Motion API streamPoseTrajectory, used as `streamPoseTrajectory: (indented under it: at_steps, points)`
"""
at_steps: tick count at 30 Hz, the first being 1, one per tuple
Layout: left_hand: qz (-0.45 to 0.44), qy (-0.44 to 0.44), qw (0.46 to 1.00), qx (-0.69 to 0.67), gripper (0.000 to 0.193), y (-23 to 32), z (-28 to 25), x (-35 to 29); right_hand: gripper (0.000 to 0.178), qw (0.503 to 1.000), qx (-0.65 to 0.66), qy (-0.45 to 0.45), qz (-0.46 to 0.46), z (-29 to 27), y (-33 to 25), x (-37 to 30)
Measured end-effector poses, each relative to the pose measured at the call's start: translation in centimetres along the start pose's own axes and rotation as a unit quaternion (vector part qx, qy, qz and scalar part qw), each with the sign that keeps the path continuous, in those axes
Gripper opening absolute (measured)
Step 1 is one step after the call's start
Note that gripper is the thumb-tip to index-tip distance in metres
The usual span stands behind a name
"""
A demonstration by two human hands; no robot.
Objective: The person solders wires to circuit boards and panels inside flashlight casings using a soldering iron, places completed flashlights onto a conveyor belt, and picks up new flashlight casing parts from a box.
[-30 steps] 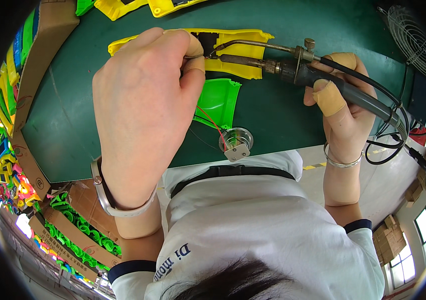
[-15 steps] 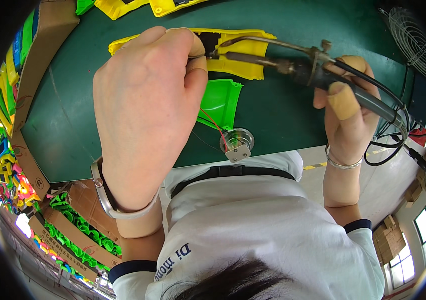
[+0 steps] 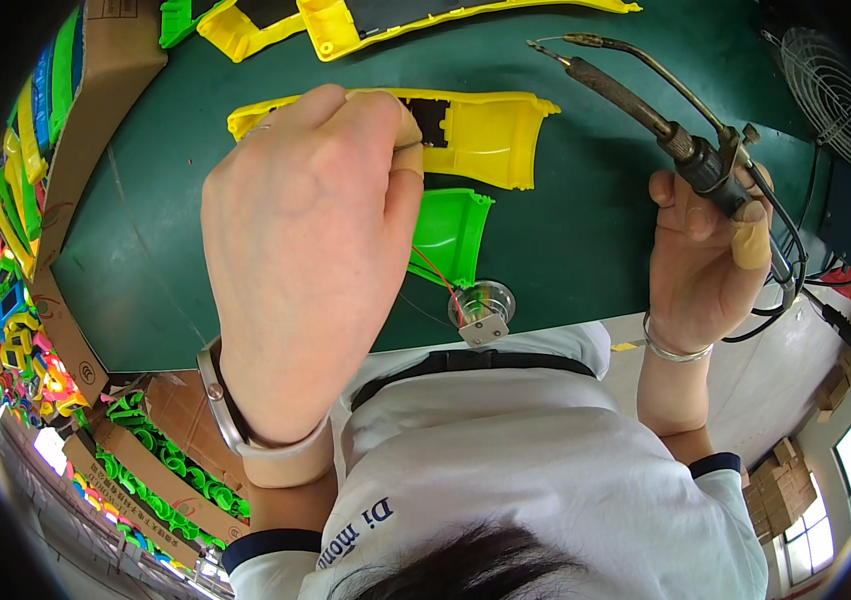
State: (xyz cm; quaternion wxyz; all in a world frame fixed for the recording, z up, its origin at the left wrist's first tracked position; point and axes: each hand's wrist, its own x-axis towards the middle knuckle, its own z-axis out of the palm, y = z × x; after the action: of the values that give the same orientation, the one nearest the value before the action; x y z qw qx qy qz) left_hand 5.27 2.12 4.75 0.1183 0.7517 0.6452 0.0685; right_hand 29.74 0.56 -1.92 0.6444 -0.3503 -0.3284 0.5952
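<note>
My left hand (image 3: 311, 230) is closed in a pinch above a yellow plastic shell (image 3: 491, 140). Its fingertips meet beside a black piece (image 3: 433, 120) set in that shell; whatever they pinch is hidden. My right hand (image 3: 711, 250) grips a soldering iron (image 3: 636, 100) with a thin curved metal tube clamped alongside. The iron's tip points up and left, apart from the shell. Below the shell lies a green plastic shell (image 3: 451, 235), partly behind my left hand. A red wire (image 3: 436, 268) runs from under that hand to a round part with a metal bracket (image 3: 486, 328) at the table edge.
More yellow shells (image 3: 336, 30) lie at the far edge of the green table (image 3: 586, 260). A cardboard box (image 3: 111, 90) stands at left, beside piles of colourful plastic parts. At right are a wire fan guard (image 3: 831, 100) and black cables (image 3: 796, 290).
My right hand has drawn the soldering iron away from the black piece, with its tip now raised up and to the right. My left hand stays pinched over the yellow shell.
</note>
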Motion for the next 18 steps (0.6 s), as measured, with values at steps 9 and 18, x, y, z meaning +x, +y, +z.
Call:
streamPoseTrajectory:
  at_steps: [9,18]
  points:
    - [0.004,0.000,1.000,-0.009,0.007,0.20,-0.23,-0.13,0.032,0.999,0.019,-0.030,0.007,-0.91,-0.05,-0.10]
    - [0.006,0.009,1.000,-0.023,0.007,0.26,-0.14,-0.11,0.033,0.998,0.028,-0.056,0.003,-1.11,0.01,0.15]
